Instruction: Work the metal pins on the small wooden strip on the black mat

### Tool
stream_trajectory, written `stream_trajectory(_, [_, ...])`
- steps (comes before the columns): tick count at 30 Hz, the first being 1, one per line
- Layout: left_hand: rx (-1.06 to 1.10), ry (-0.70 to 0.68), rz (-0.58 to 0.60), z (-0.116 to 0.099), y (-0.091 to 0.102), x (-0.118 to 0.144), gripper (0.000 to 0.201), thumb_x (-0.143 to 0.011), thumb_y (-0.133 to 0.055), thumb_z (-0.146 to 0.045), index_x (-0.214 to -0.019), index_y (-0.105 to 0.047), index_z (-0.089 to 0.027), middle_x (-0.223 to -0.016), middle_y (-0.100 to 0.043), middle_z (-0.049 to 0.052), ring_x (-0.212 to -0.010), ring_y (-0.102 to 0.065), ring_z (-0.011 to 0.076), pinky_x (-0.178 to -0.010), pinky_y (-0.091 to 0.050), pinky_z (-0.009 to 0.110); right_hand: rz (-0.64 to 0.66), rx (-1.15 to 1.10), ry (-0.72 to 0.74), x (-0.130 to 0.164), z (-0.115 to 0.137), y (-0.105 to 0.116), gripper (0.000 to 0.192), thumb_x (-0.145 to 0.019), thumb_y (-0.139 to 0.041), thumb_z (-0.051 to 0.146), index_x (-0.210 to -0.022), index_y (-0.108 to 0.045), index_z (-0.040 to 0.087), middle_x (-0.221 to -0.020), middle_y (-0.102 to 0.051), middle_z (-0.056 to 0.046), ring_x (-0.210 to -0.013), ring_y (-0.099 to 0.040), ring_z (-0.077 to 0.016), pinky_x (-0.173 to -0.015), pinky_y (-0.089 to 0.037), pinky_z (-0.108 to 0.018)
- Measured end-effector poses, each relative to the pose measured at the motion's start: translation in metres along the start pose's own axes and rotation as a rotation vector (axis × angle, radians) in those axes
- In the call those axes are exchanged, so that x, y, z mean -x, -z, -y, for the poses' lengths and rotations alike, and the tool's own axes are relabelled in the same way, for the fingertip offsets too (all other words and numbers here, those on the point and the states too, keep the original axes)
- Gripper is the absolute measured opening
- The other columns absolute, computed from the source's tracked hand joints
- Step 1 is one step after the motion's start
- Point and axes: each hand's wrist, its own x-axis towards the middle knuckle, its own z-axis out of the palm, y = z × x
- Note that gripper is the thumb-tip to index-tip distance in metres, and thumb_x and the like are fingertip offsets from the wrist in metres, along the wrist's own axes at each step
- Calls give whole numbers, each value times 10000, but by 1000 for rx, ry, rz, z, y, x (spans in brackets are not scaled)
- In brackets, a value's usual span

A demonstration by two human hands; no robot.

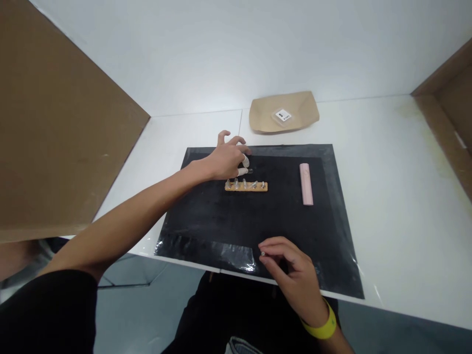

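Left hand (224, 160) is over the left end of the small wooden strip (246, 186) mid-mat, taped fingertips (242, 171) pinched on a tiny dark part I can't identify. Right hand (291, 273) at the near edge of the black mat (221, 221), thumb and forefinger closed on a small metal nut (262, 253). I judge the nut light, hard, slick and easy to drop: hold by the flats. The strip carries upright bolts (244, 183); steady it by its edges.

Black mat (236, 221) on white table (405, 196); tan wooden strip (246, 187), pink bar (306, 184), beige paper tray (265, 115), yellow wristband (321, 328).
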Motion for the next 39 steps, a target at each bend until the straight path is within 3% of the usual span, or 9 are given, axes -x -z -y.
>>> stream_trajectory(9, [37,26,-9,-5,7,-1,262,-905,-586,-264,-727,-771,-215,-1330,-748,86,-1421,-483,363,-1184,-125,670,13,5,-6,1,0,0,79,-945,-739,191,-956,-780,257,-993,-782,-25,-870,-766,-134,-687,-603,-188])
stream_trajectory(17, [108,39,-4,4,8,3,187,-907,-702,-402,-938,-814,-255,-1387,-709,92,-1424,-457,355,-1180,-109,654,10,13,12,1,-2,0,94,-945,-737,180,-958,-774,265,-996,-777,-13,-879,-763,-122,-698,-595,-174])
stream_trajectory(25, [201,24,16,3,1,-6,163,-863,-717,-317,-752,-795,-226,-1344,-739,85,-1438,-452,367,-1196,-50,624,8,22,13,1,-2,0,101,-950,-737,192,-967,-769,286,-1003,-778,9,-876,-760,-109,-706,-593,-163])
stream_trajectory(28, [283,121,-12,-10,12,-3,143,-868,-728,-296,-754,-790,-236,-1306,-764,59,-1413,-499,343,-1200,-93,622,7,21,15,1,-1,0,103,-951,-735,191,-969,-770,286,-1001,-777,7,-863,-760,-111,-693,-594,-166])
stream_trajectory(31, [380,273,-126,-30,29,6,130,-907,-723,-311,-839,-813,-245,-1324,-759,45,-1401,-523,330,-1197,-146,618,6,19,12,1,-1,0,88,-952,-736,195,-959,-769,277,-999,-778,0,-865,-761,-117,-694,-596,-171])
stream_trajectory(34, [474,386,-128,-54,44,18,94,-889,-748,-272,-827,-818,-258,-1314,-770,27,-1386,-552,324,-1186,-200,623,7,17,8,1,-1,0,77,-953,-734,199,-952,-767,269,-999,-778,-5,-870,-762,-119,-698,-596,-172])
stream_trajectory(37, [555,478,-157,-75,48,27,89,-900,-756,-279,-850,-829,-276,-1323,-770,17,-1336,-614,306,-1168,-293,598,1,10,9,2,-2,0,73,-952,-733,200,-956,-767,265,-1003,-779,-8,-861,-760,-118,-689,-592,-173])
stream_trajectory(39, [549,533,-199,-88,45,32,73,-902,-766,-272,-881,-831,-297,-1372,-747,-1,-1394,-576,317,-1185,-281,613,0,7,6,2,-2,0,78,-950,-731,195,-955,-769,263,-1001,-780,-7,-839,-755,-112,-683,-589,-171])
